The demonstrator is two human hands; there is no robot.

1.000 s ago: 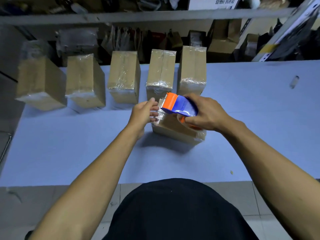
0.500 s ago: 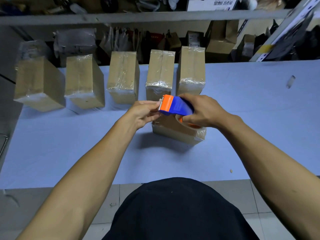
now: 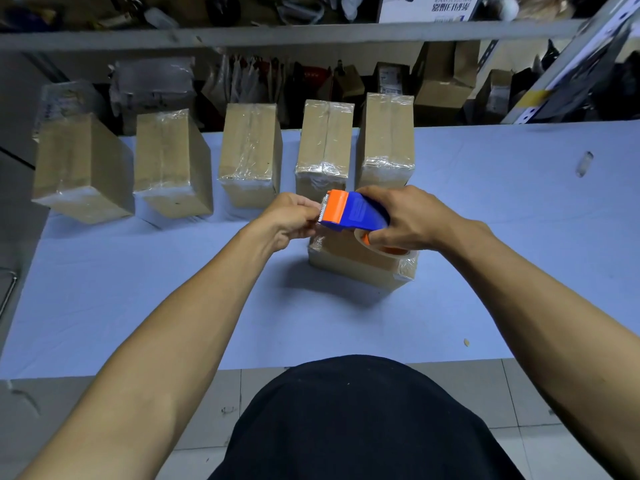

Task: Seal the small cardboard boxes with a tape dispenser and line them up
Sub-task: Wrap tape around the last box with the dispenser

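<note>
A pale blue table (image 3: 519,237) carries five taped cardboard boxes (image 3: 251,154) in a row along its far edge. A sixth box (image 3: 349,263) lies just beneath both hands. The right hand (image 3: 412,216) grips the blue-and-orange tape dispenser (image 3: 349,211) above it; the left hand (image 3: 289,220) pinches at the dispenser's toothed end.

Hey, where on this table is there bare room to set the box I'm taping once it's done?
Free: the table right of the rightmost standing box, up to a small scrap, and the wide near strip in front of the box being taped. Crowded: the back-left row of five boxes, and around the tape dispenser and both hands.
</note>
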